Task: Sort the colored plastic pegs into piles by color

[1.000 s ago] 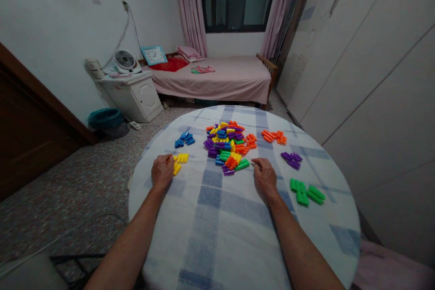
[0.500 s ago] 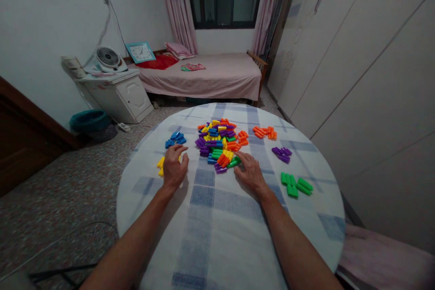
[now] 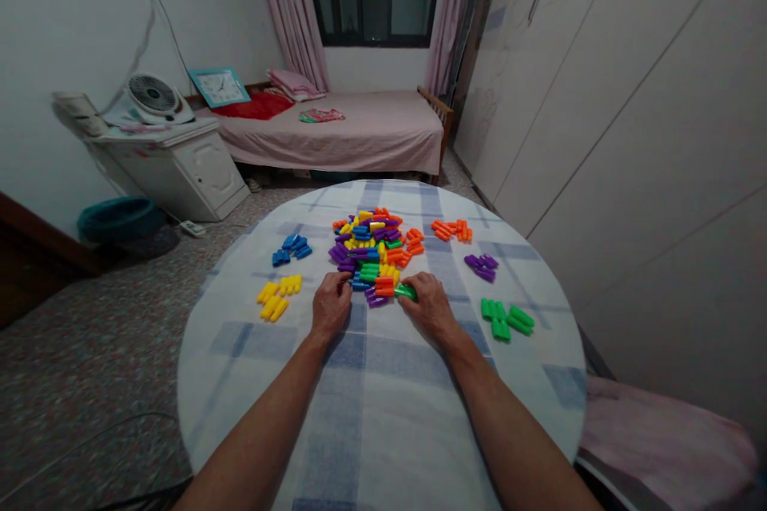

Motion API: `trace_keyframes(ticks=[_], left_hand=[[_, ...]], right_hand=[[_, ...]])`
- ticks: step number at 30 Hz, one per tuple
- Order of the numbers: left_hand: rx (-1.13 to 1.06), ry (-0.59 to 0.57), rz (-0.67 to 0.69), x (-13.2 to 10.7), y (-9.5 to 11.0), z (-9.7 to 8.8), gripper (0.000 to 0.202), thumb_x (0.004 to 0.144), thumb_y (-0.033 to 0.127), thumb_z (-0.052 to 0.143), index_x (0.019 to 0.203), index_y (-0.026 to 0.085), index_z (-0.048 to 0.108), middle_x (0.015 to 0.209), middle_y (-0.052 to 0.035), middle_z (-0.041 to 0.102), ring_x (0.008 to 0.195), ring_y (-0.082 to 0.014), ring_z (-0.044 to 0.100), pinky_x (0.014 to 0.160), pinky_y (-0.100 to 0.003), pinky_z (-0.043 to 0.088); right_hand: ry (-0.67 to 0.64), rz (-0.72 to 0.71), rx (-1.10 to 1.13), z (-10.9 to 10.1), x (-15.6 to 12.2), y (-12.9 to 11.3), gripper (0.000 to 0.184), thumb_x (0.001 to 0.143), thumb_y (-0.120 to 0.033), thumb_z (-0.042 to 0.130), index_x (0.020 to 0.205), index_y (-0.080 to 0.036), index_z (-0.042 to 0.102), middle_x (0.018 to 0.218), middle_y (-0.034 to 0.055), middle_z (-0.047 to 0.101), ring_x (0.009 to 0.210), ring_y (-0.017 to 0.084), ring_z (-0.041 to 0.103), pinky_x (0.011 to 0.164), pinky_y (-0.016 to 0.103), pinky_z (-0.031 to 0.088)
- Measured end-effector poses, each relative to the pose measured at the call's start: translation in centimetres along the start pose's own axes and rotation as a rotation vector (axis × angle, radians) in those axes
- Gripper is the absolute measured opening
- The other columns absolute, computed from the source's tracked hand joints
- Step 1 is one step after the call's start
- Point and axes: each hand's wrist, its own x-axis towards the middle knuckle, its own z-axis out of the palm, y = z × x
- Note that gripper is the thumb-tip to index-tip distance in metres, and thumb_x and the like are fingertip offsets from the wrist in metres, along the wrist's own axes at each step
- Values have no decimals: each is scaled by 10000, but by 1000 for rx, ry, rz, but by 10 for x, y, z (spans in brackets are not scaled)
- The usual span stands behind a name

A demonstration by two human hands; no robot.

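A mixed pile of bullet-shaped plastic building blocks [image 3: 363, 243] lies on the round table, in purple, blue, yellow, orange and green. My right hand [image 3: 430, 307] is at its front right corner, with thumb and fingers closed on a green building block [image 3: 406, 292]. That block touches an orange block [image 3: 385, 286], and purple blocks [image 3: 376, 299] lie just in front. At the pile's front left edge, my left hand [image 3: 331, 307] has its fingers curled in beside a blue block [image 3: 360, 285]. Whatever its fingertips pinch is hidden.
Sorted groups lie around the pile: blue blocks [image 3: 292, 249] and yellow blocks [image 3: 274, 308] on the left, orange blocks [image 3: 452, 230], purple blocks [image 3: 481, 266] and green blocks [image 3: 499, 319] on the right. A checked cloth [image 3: 395, 431] covers the table. Beyond stands a bed [image 3: 359, 124].
My left hand has moved right, from over the yellow group to the pile's edge, and its fingers have curled. My right hand has closed on the green block. The view has shifted slightly right.
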Motion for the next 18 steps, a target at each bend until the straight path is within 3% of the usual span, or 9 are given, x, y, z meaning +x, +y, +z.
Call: trace_keyframes(ticks=[9, 18], left_hand=[[68, -39, -11, 2, 2, 1, 297, 829, 215, 424, 987, 159, 669, 965, -66, 658, 902, -182, 607, 839, -307, 467], [81, -40, -26, 2, 3, 1, 292, 829, 214, 426, 972, 172, 677, 947, -60, 659, 889, -186, 608, 829, -303, 465]], right_hand=[[-49, 175, -323, -30, -8, 9, 355, 847, -248, 567, 1198, -232, 621, 985, 118, 590, 960, 261, 500, 788, 346, 348], [-87, 259, -507, -62, -16, 22, 150, 840, -241, 558, 908, -160, 665, 903, 158, 600, 929, 293, 512, 782, 389, 342]])
